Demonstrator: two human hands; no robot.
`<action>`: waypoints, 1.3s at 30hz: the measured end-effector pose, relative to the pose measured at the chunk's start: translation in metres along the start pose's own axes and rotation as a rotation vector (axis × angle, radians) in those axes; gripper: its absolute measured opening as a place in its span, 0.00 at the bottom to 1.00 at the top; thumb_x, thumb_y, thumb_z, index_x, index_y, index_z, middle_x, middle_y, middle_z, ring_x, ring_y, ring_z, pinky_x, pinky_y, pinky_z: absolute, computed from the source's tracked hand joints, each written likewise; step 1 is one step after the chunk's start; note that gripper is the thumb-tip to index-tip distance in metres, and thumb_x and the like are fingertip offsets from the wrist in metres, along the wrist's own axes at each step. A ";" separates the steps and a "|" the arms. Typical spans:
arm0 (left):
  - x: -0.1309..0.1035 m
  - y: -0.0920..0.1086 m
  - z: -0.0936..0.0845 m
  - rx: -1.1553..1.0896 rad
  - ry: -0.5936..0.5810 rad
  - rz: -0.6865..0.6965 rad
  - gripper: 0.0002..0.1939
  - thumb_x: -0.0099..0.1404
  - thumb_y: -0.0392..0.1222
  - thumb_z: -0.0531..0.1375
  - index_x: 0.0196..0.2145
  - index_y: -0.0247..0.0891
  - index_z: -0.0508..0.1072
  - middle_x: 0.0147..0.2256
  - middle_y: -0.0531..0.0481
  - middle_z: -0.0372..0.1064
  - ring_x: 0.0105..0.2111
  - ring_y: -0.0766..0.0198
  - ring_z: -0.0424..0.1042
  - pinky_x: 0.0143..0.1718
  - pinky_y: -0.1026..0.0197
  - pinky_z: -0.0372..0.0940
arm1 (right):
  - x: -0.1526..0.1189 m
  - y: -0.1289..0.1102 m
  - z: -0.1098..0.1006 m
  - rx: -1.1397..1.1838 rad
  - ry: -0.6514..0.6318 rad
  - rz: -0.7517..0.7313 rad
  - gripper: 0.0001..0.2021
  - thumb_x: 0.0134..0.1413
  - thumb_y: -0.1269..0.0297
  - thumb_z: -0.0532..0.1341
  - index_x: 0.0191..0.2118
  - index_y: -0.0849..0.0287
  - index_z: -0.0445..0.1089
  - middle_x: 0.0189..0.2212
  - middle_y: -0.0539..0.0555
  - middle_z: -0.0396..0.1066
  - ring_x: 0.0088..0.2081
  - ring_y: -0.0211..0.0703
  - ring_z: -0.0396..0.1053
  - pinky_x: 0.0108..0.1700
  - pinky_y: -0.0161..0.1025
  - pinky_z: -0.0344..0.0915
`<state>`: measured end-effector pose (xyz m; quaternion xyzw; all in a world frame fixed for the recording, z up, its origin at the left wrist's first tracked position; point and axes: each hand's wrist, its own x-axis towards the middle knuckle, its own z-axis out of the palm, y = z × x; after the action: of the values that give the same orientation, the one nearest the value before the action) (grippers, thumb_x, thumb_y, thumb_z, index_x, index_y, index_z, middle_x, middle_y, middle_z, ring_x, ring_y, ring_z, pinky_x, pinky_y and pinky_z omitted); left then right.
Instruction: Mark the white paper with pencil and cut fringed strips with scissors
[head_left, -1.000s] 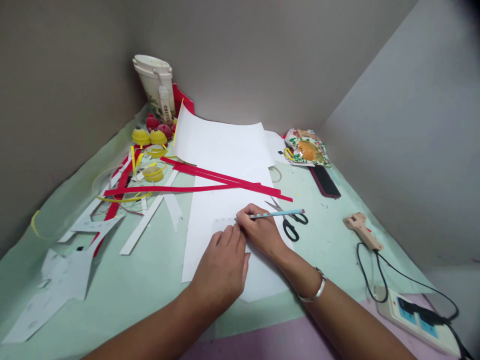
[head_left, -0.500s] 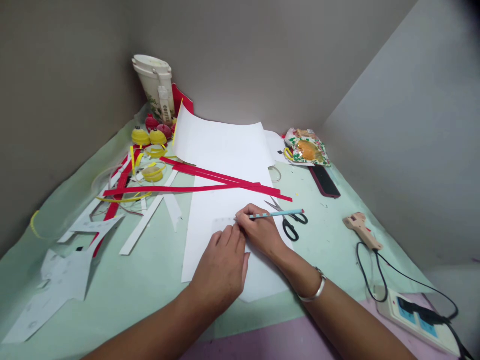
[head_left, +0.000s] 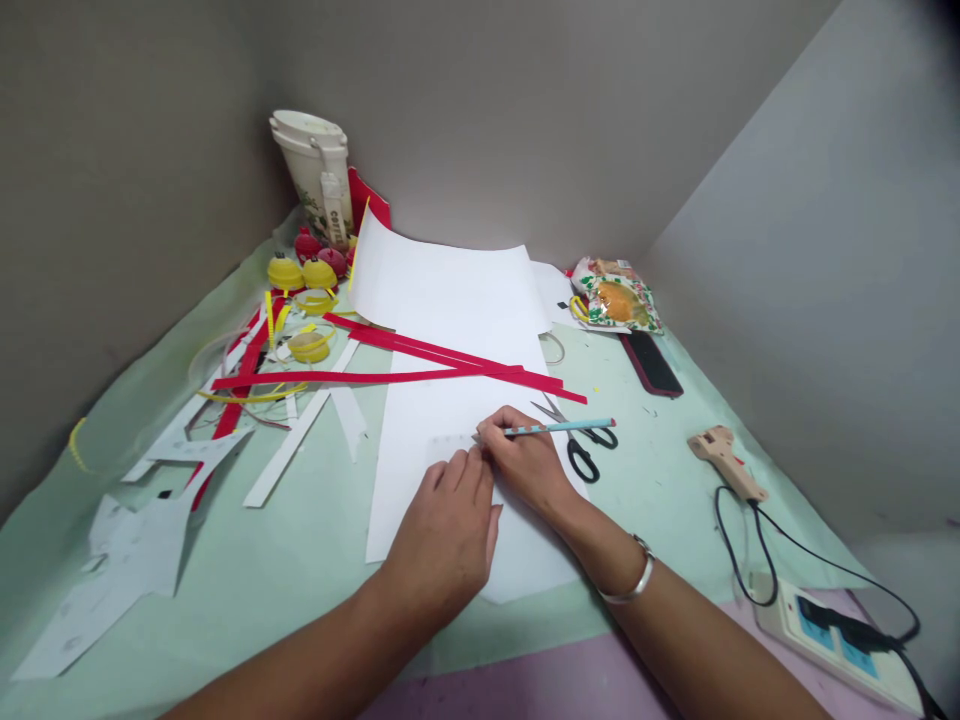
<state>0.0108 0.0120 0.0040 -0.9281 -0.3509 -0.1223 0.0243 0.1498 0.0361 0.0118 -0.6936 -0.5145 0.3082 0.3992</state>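
Note:
My right hand (head_left: 525,457) grips a light blue pencil (head_left: 574,426) with a red end, its tip touching the large white paper sheet (head_left: 405,400). Just left of the tip, a faint greyish strip with small marks (head_left: 448,441) lies on the sheet; I cannot make out whether it is a clear ruler. My left hand (head_left: 450,515) lies over the sheet beside the pencil tip, fingers side by side and slightly bent, covering part of that strip. Black-handled scissors (head_left: 583,460) rest partly on the sheet, behind my right wrist.
Long red strips (head_left: 390,377) cross the sheet, whose far end curls up. Leftward lie white paper cutouts (head_left: 142,560), yellow rings (head_left: 309,347) and a lidded white container (head_left: 311,170). At right are a phone (head_left: 651,364), a glue gun (head_left: 726,460) and a power strip (head_left: 885,680).
The pencil tip and my right hand have shifted very slightly to the right. The whole view has moved a little; my left hand stays in place on the paper.

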 end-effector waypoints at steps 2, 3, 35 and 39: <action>0.000 0.000 0.000 -0.001 -0.008 0.002 0.23 0.69 0.39 0.45 0.55 0.23 0.66 0.50 0.35 0.68 0.50 0.47 0.64 0.49 0.49 0.58 | 0.000 0.000 0.000 -0.008 -0.002 -0.006 0.08 0.52 0.64 0.54 0.24 0.56 0.66 0.22 0.45 0.68 0.28 0.40 0.66 0.33 0.37 0.60; 0.000 0.000 0.000 -0.001 -0.009 0.003 0.23 0.69 0.38 0.45 0.55 0.23 0.66 0.50 0.35 0.68 0.50 0.47 0.64 0.49 0.49 0.58 | 0.000 0.000 0.000 -0.013 -0.003 -0.010 0.08 0.52 0.64 0.54 0.24 0.56 0.66 0.22 0.45 0.68 0.28 0.40 0.66 0.33 0.37 0.60; 0.001 0.000 -0.003 -0.017 -0.017 -0.002 0.22 0.69 0.38 0.46 0.54 0.25 0.67 0.50 0.34 0.68 0.50 0.48 0.64 0.49 0.49 0.57 | -0.002 -0.002 0.000 -0.036 -0.020 -0.021 0.08 0.51 0.65 0.54 0.23 0.55 0.65 0.22 0.46 0.68 0.28 0.40 0.64 0.32 0.36 0.59; 0.000 0.000 -0.003 -0.022 -0.014 0.006 0.22 0.69 0.38 0.46 0.53 0.24 0.67 0.50 0.34 0.68 0.50 0.47 0.64 0.49 0.49 0.57 | -0.001 -0.002 0.000 -0.041 -0.023 -0.020 0.08 0.51 0.64 0.54 0.23 0.55 0.65 0.22 0.46 0.67 0.28 0.40 0.64 0.32 0.36 0.59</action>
<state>0.0104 0.0120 0.0073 -0.9302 -0.3467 -0.1196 0.0120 0.1483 0.0355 0.0132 -0.6929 -0.5322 0.3015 0.3818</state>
